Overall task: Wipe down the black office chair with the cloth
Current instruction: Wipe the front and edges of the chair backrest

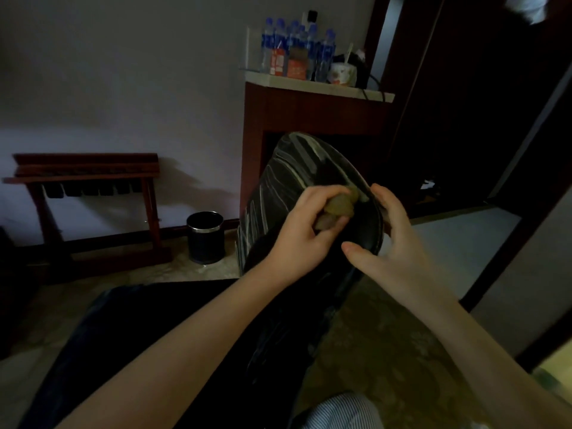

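The black office chair [288, 187] stands in front of me, its glossy backrest streaked with pale marks. My left hand [305, 230] grips a bunched olive-brown cloth [339, 209] and presses it against the upper right part of the backrest. My right hand [387, 243] holds the backrest's right edge, fingers curled round behind it and the thumb lying along the front rim. The chair's seat and base lie in deep shadow below my arms.
A black waste bin [205, 236] stands on the floor left of the chair. A wooden luggage rack [89, 193] is against the wall at left. Behind the chair, a wooden cabinet [309, 116] carries several water bottles [297, 48]. A dark doorway opens at right.
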Available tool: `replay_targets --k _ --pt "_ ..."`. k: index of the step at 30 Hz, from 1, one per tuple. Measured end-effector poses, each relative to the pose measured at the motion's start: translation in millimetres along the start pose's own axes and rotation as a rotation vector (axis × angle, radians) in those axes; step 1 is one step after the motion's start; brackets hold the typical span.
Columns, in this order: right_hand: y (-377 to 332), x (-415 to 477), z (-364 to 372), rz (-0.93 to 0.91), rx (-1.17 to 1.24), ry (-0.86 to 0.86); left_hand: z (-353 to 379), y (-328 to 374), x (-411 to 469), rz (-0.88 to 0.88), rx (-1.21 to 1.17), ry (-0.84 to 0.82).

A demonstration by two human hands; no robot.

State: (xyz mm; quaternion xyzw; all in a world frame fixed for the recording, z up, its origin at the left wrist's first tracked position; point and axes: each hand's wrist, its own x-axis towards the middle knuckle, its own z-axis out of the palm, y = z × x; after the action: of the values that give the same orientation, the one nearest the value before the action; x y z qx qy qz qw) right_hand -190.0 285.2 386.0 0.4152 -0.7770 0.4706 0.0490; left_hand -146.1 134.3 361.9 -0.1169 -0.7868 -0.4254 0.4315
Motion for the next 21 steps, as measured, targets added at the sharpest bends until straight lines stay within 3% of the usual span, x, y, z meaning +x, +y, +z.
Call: replay_targets --k 6,16,21 --pt "4.2 4.5 3.2 0.024 0.069 0.014 -3.6 -7.6 13.0 0.025 0.085 -0.028" --pt "9.2 7.0 5.9 0.017 0.149 0.028 4.5 -63.6 98.6 -0.414 0.234 0.080" --pt "10.2 6.2 7.6 0.015 0.136 0.055 5.9 -52.2 81.7 -0.285 0.236 0.059"
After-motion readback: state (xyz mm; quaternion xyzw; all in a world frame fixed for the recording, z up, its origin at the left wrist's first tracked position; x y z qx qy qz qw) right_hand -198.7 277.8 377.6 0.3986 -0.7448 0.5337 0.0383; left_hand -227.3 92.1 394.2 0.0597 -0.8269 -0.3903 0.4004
